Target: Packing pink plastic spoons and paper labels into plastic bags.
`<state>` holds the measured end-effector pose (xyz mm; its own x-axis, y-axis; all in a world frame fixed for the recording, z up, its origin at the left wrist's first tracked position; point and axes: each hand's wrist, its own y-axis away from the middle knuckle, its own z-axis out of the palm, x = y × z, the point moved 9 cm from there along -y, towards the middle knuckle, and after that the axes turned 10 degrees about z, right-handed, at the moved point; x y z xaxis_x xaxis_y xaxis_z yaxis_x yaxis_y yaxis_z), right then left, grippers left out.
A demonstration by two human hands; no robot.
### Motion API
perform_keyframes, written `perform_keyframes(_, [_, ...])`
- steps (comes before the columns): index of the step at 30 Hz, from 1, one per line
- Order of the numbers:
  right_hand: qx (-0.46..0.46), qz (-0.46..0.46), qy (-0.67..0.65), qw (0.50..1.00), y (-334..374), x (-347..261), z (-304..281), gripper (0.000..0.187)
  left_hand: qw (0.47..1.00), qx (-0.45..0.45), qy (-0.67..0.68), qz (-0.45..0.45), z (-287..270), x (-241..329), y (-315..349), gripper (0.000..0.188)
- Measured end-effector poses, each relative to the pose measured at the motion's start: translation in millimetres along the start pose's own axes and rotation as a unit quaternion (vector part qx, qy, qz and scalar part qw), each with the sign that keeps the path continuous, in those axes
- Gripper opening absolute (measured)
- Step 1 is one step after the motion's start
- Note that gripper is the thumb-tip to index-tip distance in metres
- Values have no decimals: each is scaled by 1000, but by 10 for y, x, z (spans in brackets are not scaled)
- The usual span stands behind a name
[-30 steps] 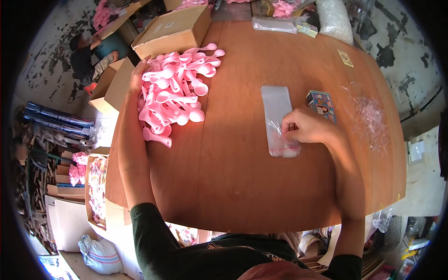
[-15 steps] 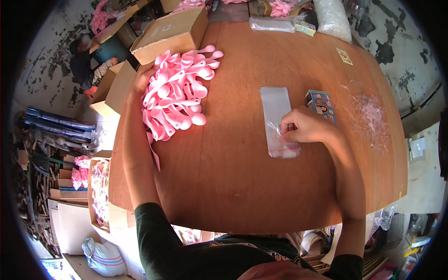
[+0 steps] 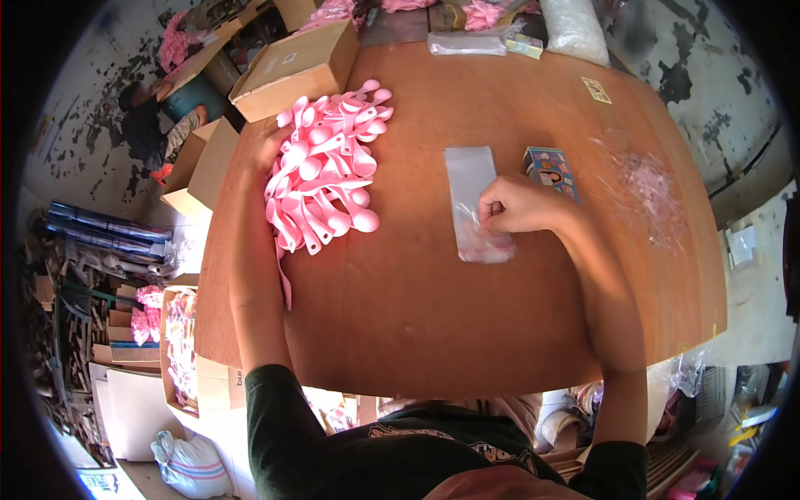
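A heap of pink plastic spoons [image 3: 329, 171] lies on the left side of the wooden table. My left hand [image 3: 265, 146] rests against the heap's left edge, partly hidden by spoons, its fingers stretched along them. One spoon sticks out beside my left forearm. Right of the middle, a stack of clear plastic bags [image 3: 469, 179] lies flat. My right hand [image 3: 521, 206] is over the lower part of the stack, thumb and fingertips pinched together on a bag. Just beyond that hand sits a small colourful printed box [image 3: 550, 169].
A cardboard box [image 3: 292, 71] stands at the table's far left. Clear plastic strips [image 3: 650, 200] lie scattered at the right. More bags [image 3: 467, 43] and a big white plastic roll [image 3: 575, 32] are along the far edge. Another person [image 3: 148, 125] sits beyond the left side.
The view has shifted slightly. Spoons in the heap have moved right and rearranged under my left hand. My right hand keeps its pinch on the bags.
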<state>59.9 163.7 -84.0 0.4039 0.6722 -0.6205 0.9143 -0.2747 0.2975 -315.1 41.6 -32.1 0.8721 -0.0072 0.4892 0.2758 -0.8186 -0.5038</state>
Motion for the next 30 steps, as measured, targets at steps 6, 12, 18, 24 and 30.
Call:
perform_keyframes(6, [-13,-5,-9,1000,8,22,13,10,993,-29,-115,15,42,549,32,48])
perform_keyframes(12, [-16,-17,-3,1000,-11,12,42,11,992,-29,-16,-122,168,597,202,47])
perform_keyframes(18, [-20,-15,10,1000,-7,58,52,12,975,-43,117,-184,500,558,282,53])
perform_keyframes(24, [-23,-9,11,1000,-57,234,69,16,945,8,220,-240,856,170,293,54])
perform_keyframes(30, [-29,-37,9,999,-82,53,106,17,943,58,214,-248,780,-35,362,55])
